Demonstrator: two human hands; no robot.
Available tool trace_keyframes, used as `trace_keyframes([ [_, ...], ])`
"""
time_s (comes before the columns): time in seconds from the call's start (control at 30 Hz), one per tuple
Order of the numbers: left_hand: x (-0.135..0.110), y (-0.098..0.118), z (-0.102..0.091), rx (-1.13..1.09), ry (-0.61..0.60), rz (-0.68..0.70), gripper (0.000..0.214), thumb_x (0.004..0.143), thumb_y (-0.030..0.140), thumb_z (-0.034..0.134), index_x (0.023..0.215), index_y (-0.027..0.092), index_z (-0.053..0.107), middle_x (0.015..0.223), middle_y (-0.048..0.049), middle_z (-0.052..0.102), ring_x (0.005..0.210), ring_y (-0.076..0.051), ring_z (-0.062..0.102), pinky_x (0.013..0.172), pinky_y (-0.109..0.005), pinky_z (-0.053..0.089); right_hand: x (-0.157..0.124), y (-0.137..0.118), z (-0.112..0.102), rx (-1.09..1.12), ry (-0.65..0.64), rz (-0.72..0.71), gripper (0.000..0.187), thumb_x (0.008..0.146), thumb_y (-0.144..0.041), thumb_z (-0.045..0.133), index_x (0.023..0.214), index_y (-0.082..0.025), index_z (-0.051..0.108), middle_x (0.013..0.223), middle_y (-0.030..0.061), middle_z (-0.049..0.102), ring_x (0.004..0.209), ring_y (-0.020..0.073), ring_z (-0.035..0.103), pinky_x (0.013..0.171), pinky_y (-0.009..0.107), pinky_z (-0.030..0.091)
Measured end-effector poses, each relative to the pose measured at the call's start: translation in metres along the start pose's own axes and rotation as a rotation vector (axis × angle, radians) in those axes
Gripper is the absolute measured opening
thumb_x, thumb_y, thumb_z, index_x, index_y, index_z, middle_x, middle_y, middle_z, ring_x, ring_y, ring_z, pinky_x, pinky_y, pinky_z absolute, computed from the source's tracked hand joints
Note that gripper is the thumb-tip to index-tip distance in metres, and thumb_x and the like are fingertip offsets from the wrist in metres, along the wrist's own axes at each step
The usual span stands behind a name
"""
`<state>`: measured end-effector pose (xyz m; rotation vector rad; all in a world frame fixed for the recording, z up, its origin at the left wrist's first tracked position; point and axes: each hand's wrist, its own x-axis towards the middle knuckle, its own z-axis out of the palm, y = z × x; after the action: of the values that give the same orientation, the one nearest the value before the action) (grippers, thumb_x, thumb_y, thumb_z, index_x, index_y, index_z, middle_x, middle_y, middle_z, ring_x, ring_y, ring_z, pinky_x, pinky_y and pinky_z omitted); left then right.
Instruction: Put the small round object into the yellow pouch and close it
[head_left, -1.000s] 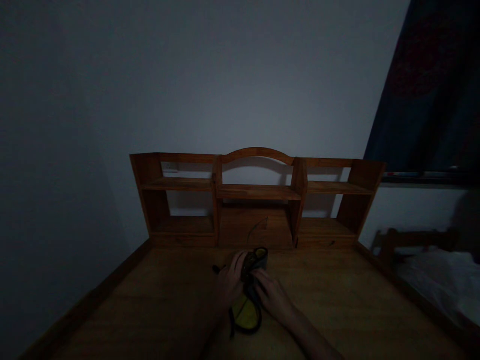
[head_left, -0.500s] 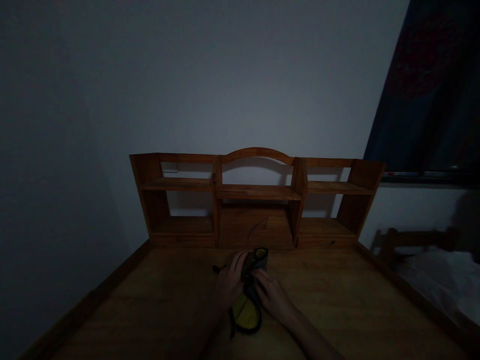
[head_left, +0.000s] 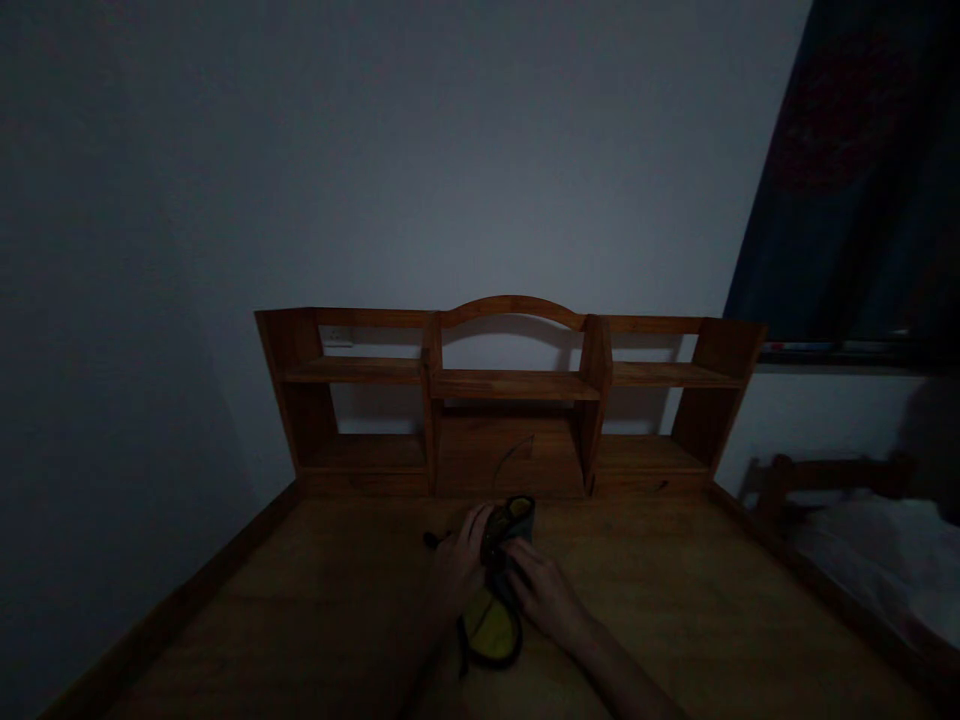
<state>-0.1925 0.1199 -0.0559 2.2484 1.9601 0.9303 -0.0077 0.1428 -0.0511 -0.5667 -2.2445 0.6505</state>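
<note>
A dark grey and black cloth item with black edging and yellow patches (head_left: pixel 491 632) lies on the desk in front of me; the dim light hides its exact kind. One yellow part faces up near me, and a smaller yellow opening shows at its far end. My left hand (head_left: pixel 459 565) is closed over its left side, fingers bent across the dark middle. From the right, my right hand (head_left: pixel 541 588) pinches the same dark middle, its fingertips partly hidden. A short black strap end (head_left: pixel 431 540) sticks out left of my left hand.
The wooden desk (head_left: pixel 645 590) has raised side edges. At its back stands a wooden shelf unit (head_left: pixel 517 384) against a pale wall (head_left: pixel 487 150). A dark curtain (head_left: pixel 832 180) hangs at the right, above a wooden frame (head_left: pixel 832 474) and pale bedding (head_left: pixel 885 550).
The view has shifted very slightly. Both hands keep their places on the cloth item, with no clear movement of it.
</note>
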Motion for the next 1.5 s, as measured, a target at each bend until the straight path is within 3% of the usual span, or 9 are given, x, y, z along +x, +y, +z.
trace_keyframes([
  [0.8,-0.002,-0.002,0.002,-0.023,0.047,0.034,0.062,0.085,0.013,0.039,0.145,0.023,0.028,0.149,-0.0086,0.039,0.122,-0.022,0.054,0.096,-0.035,0.049,0.000,-0.004,-0.001,0.006,0.004,0.008,0.045,0.089,-0.006,0.046,0.128,-0.027,0.055,0.119,0.0065,0.060,0.108,0.0209,0.060,0.095,0.034,0.049],
  [1.23,-0.001,-0.004,0.006,0.016,0.024,0.037,0.063,0.086,0.014,0.037,0.147,0.022,0.025,0.149,-0.0084,0.037,0.120,-0.022,0.055,0.097,-0.034,0.047,0.000,0.002,0.003,0.009,0.027,0.029,0.036,0.086,-0.009,0.051,0.117,-0.024,0.058,0.116,0.0078,0.060,0.106,0.0237,0.059,0.091,0.035,0.050],
  [1.5,-0.001,-0.003,0.005,0.041,0.028,0.063,0.065,0.084,0.012,0.038,0.147,0.023,0.025,0.150,-0.0085,0.037,0.123,-0.022,0.053,0.098,-0.034,0.047,0.000,-0.001,0.001,0.026,0.023,0.021,0.041,0.087,-0.007,0.050,0.123,-0.025,0.056,0.118,0.0067,0.060,0.109,0.0218,0.059,0.094,0.034,0.049],
])
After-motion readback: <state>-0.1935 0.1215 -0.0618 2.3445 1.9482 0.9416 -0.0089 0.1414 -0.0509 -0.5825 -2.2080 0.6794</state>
